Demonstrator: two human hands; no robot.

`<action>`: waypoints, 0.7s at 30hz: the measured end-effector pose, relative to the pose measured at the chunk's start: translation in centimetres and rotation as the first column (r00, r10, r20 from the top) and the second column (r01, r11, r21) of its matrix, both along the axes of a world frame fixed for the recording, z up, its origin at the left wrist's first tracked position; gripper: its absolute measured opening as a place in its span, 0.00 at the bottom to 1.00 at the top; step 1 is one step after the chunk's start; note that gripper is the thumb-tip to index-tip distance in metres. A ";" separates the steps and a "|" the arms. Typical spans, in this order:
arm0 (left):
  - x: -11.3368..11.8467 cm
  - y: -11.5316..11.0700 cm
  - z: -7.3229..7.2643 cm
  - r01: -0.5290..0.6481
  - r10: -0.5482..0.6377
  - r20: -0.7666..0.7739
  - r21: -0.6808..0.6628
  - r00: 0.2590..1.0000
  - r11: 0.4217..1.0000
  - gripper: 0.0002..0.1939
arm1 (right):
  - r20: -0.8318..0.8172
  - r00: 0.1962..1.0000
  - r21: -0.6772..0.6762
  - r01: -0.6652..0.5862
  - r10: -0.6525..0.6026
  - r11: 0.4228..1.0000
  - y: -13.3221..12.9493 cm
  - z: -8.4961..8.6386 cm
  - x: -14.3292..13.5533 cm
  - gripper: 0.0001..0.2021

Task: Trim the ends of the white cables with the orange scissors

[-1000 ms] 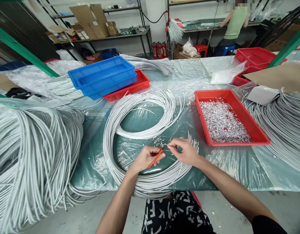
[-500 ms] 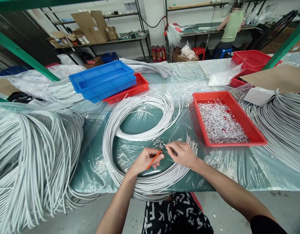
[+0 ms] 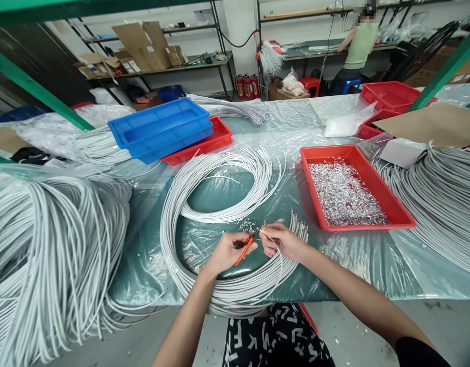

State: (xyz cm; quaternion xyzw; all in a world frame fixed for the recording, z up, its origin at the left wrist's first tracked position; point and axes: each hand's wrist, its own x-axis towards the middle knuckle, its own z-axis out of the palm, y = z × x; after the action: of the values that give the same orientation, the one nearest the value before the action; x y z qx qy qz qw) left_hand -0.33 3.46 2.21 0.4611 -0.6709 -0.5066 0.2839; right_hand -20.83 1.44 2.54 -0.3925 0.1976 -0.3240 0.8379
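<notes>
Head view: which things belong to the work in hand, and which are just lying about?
In use:
orange-handled tool, in the left hand
cable, in the right hand
front cable coil, probably
small loose bits near the tool, probably

Apparently lying about:
blue trays
cardboard boxes
fire extinguishers

On the plastic-covered green table (image 3: 143, 262) I viewed remotely, grey cables (image 3: 76, 244) overhung the near edge at left, a white cable coil (image 3: 238, 291) overhung it farther right, and a shallow red tray (image 3: 368, 227) sat farther back.
</notes>
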 end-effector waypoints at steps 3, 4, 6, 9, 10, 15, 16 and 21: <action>0.0 0.0 0.2 -0.021 0.021 -0.004 -0.014 1.000 1.000 0.18 | 0.003 0.998 -0.005 0.060 -0.060 0.998 0.2 0.1 0.2 0.17; 0.0 0.1 0.4 -0.023 0.023 -0.004 -0.019 1.000 1.000 0.18 | -0.007 0.997 -0.014 0.080 -0.080 0.997 0.2 0.1 0.2 0.17; -0.1 0.1 0.8 -0.018 0.018 0.003 -0.044 1.000 0.999 0.18 | -0.033 0.992 -0.021 0.121 -0.121 0.992 0.3 0.2 0.2 0.15; -0.2 0.1 1.3 -0.014 0.017 0.027 -0.108 0.999 0.994 0.18 | -0.069 0.984 -0.013 0.167 -0.167 0.986 0.3 0.2 0.1 0.14; -0.2 0.1 1.3 -0.017 0.021 0.033 -0.119 0.999 0.993 0.18 | -0.077 0.982 -0.015 0.172 -0.173 0.985 0.3 0.2 0.1 0.14; 0.0 0.1 1.0 -0.024 0.024 0.006 -0.061 1.000 0.998 0.18 | -0.107 0.974 -0.082 0.192 -0.201 0.978 0.3 -0.1 0.2 0.15; 0.0 0.1 0.9 -0.038 0.038 -0.006 -0.056 0.999 0.998 0.17 | -0.126 0.967 -0.112 0.206 -0.219 0.972 0.3 -0.1 0.2 0.15; -0.3 0.2 1.0 -0.252 0.235 -0.142 -0.123 0.962 0.960 0.16 | -0.303 0.865 -0.510 0.208 -0.401 0.835 0.8 0.2 0.6 0.16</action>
State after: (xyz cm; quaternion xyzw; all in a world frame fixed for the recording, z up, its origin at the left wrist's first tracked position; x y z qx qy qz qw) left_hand -0.65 3.67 3.18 0.4863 -0.6236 -0.4475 0.4176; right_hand -20.27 2.21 2.72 -0.5997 0.3420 -0.4065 0.5984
